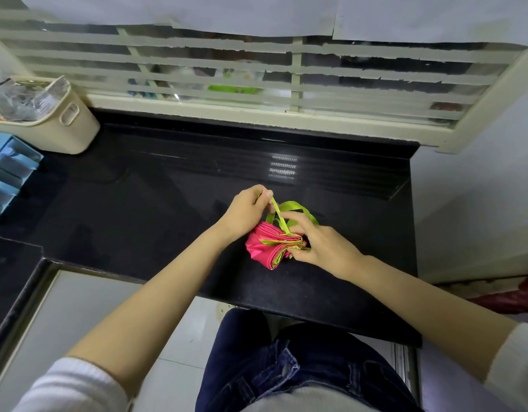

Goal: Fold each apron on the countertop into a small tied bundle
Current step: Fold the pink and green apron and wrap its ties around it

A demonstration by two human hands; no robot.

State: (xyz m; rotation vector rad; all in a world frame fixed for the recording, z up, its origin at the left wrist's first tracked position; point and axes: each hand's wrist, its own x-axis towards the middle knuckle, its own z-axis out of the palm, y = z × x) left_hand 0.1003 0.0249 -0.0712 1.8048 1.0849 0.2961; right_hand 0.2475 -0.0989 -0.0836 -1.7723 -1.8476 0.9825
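Around you, the black countertop point(138, 203) runs back to a window point(257, 114) whose panes are crossed by pale strips. At the far left corner stands a cream bin point(63, 126) stuffed with clear plastic, and just in front of it, at the left edge, sits a stack of blue boxes point(10, 171). Both are well apart from your work. A white wall point(480, 203) closes the right side. Nothing lies between your hands and the cloth.

The apron point(268, 248) is a pink bundle with green trim, lying on the countertop right of centre, near its front edge. A loop of the green strap point(292, 206) curls on the stone just behind the bundle.

Your left hand point(246, 212) is raised behind and to the left of the bundle. Its thumb and fingers pinch one strand of the strap, which runs taut from there down to the top of the folds. Your right hand point(319, 242) takes the bundle from the right. Its index finger lies on top where the strand meets the cloth, its thumb is against the near edge, and the other fingers curl round the end of the bundle. Both forearms are bare, with white sleeves pushed up.
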